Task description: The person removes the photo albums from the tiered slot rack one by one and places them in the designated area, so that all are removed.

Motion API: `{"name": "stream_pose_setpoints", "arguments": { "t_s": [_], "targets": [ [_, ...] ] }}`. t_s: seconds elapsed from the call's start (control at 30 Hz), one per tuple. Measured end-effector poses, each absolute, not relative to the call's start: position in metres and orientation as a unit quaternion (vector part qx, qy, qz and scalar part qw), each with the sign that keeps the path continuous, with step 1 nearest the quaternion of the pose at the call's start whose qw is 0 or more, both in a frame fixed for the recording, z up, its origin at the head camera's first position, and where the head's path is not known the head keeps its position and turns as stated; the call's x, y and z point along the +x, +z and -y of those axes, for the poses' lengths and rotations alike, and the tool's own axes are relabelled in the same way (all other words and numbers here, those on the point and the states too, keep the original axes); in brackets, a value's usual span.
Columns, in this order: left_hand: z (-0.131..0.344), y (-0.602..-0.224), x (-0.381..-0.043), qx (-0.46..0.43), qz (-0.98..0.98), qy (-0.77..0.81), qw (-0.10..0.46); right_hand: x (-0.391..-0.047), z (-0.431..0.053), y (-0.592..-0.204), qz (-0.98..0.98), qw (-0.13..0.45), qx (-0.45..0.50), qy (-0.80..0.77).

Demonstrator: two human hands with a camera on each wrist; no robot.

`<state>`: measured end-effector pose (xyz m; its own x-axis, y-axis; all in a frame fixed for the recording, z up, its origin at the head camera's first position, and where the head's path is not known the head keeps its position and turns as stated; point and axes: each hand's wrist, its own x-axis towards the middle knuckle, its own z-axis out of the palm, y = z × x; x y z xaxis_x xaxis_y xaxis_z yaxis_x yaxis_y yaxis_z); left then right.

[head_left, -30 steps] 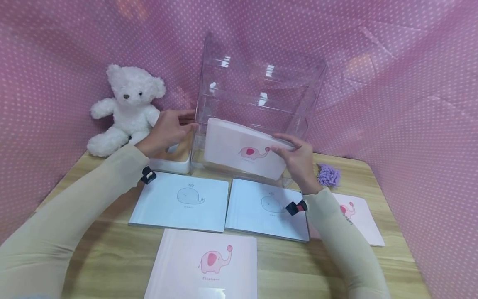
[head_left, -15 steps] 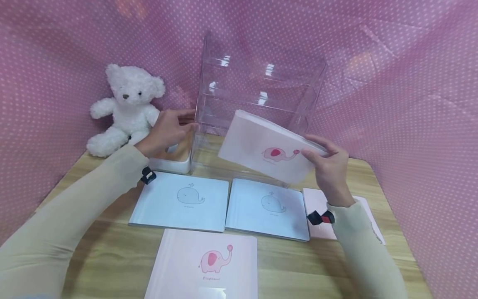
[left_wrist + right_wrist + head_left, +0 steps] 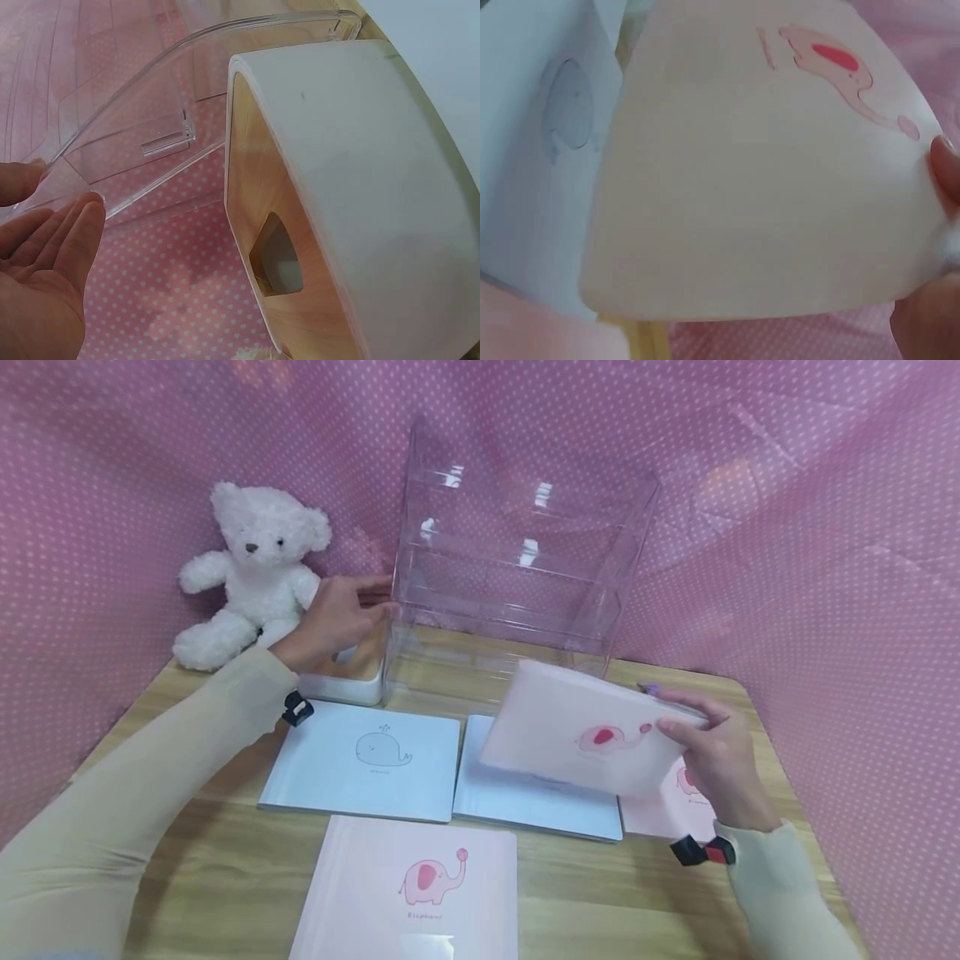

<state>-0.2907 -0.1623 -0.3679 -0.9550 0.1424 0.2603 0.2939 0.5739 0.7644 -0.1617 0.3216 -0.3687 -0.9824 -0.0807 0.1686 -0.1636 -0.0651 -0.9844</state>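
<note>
My right hand (image 3: 723,760) pinches a pink elephant book (image 3: 555,718) by its right edge, thumb on the cover and fingers behind. The book is tilted above the table and overlaps a blue whale book (image 3: 495,806) and another pink elephant book (image 3: 690,802). In the right wrist view the held book's cover (image 3: 765,195) fills the middle. My left hand (image 3: 337,614) pinches the left side edge of a clear acrylic tiered rack (image 3: 517,568); the left wrist view shows the thumb (image 3: 19,182) and fingers on either side of that edge.
A second whale book (image 3: 315,777) and a pink elephant book (image 3: 420,935) lie on the wooden table (image 3: 600,910). A white-and-wood box (image 3: 345,689) stands against the rack's left side. A white teddy bear (image 3: 258,572) sits behind it. Something purple (image 3: 647,688) peeks out behind the held book.
My right hand has carried the elephant book out from the rack's front, rightward and down toward me. My left hand has stayed at the rack's edge.
</note>
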Motion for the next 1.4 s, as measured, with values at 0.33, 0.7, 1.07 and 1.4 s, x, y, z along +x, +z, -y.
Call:
{"name": "stream_pose_setpoints", "arguments": {
  "t_s": [0.33, 0.7, 1.07, 1.4],
  "targets": [
    [0.164, -0.365, -0.285, -0.127, 0.885, -0.439, 0.087, -0.123, -0.367, -0.401, 0.634, -0.049, 0.174, 0.752],
    [0.165, -0.365, -0.282, -0.131, 0.888, -0.431, 0.095, -0.093, -0.383, -0.437, 0.538, -0.241, 0.216, 0.778],
    [0.168, -0.365, -0.278, -0.130, 0.891, -0.426, 0.090, -0.072, -0.388, -0.452, 0.603, -0.302, 0.102, 0.731],
    [0.170, -0.366, -0.278, -0.122, 0.895, -0.420, 0.090, -0.065, -0.365, -0.445, 0.901, -0.186, 0.008, 0.392]
  ]
}}
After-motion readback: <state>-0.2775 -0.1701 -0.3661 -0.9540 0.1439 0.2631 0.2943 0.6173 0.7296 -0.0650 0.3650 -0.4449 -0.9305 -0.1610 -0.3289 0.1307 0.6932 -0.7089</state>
